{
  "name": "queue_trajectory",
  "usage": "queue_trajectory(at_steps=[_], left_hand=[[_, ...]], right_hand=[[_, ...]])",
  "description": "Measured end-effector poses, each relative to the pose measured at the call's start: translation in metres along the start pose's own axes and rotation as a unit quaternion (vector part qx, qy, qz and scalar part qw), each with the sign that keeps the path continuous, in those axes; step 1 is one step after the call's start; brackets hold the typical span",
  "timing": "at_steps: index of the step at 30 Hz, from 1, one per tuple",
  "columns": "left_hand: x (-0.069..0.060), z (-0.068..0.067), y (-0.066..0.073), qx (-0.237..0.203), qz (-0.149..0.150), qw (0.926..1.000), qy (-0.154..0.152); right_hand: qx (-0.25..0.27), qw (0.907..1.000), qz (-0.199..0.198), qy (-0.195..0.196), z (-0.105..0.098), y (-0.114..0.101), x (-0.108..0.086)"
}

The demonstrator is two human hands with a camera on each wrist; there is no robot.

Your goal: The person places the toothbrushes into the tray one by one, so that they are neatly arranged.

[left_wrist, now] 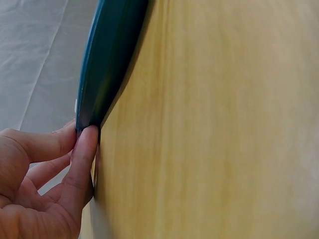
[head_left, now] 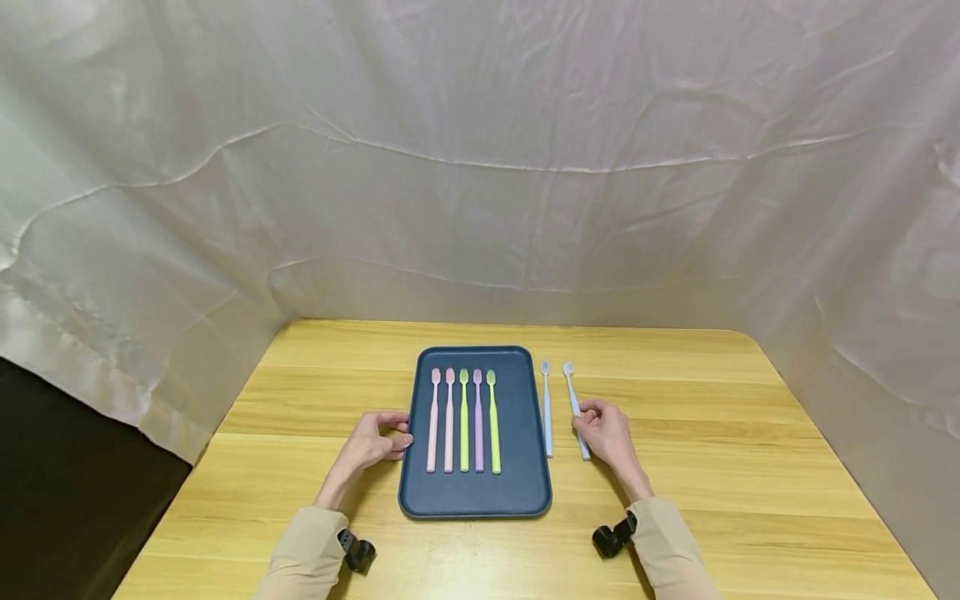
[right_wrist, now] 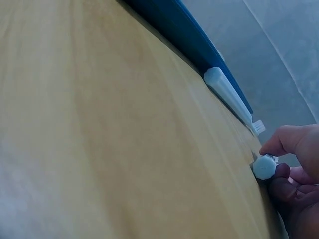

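A dark blue tray [head_left: 480,498] lies on the table, bearing two pink toothbrushes, two green ones and a purple toothbrush [head_left: 478,425], side by side with heads toward the back. My left hand [head_left: 372,439] is at the tray's left edge; in the left wrist view, thumb and fingers pinch the rim [left_wrist: 104,64]. Beyond the tray's right side, my right hand [head_left: 606,432] pinches the handle of a light blue toothbrush [head_left: 571,385], whose rounded handle end [right_wrist: 264,168] shows in the right wrist view. Another light blue toothbrush [head_left: 547,414] lies between that one and the tray, close along its edge.
The wooden table [head_left: 712,433] extends to both sides of the tray. Pale hanging cloth [head_left: 510,233] encloses the back and sides. A black camera [head_left: 609,540] is strapped at the right wrist, and another [head_left: 358,553] at the left.
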State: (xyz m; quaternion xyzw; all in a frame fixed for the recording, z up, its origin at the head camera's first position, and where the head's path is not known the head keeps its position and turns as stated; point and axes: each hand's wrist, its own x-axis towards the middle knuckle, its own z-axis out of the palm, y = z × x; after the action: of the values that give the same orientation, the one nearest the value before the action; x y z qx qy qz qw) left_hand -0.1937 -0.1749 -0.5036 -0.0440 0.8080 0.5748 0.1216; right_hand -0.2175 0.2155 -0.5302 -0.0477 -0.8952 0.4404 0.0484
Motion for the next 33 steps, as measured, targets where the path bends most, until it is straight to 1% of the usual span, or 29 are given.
queue_trajectory(at_steps=[9,16,24,27,33], left_hand=[[-0.0001,0.0006,0.0002,0.004,0.0,1.0,0.002],[0.0018,0.0008,-0.0018,0.007,0.004,1.0,0.002],[0.0019,0.0004,-0.001,0.004,0.001,1.0,0.002],[0.0011,0.0,-0.0005,0.002,0.0,1.0,0.002],[0.0014,0.0003,-0.0008,0.003,-0.002,1.0,0.003]], right_hand=[[-0.015,0.9999,-0.005,0.002,0.0025,0.0008,0.0014],[-0.004,1.0,-0.007,-0.005,0.0011,-0.0009,0.001],[0.012,0.9999,-0.01,-0.005,0.0001,-0.0028,-0.0016],[0.034,0.9993,-0.008,-0.012,-0.0007,-0.0035,-0.0018],[0.092,0.9954,0.015,-0.024,-0.0031,-0.0021,-0.001]])
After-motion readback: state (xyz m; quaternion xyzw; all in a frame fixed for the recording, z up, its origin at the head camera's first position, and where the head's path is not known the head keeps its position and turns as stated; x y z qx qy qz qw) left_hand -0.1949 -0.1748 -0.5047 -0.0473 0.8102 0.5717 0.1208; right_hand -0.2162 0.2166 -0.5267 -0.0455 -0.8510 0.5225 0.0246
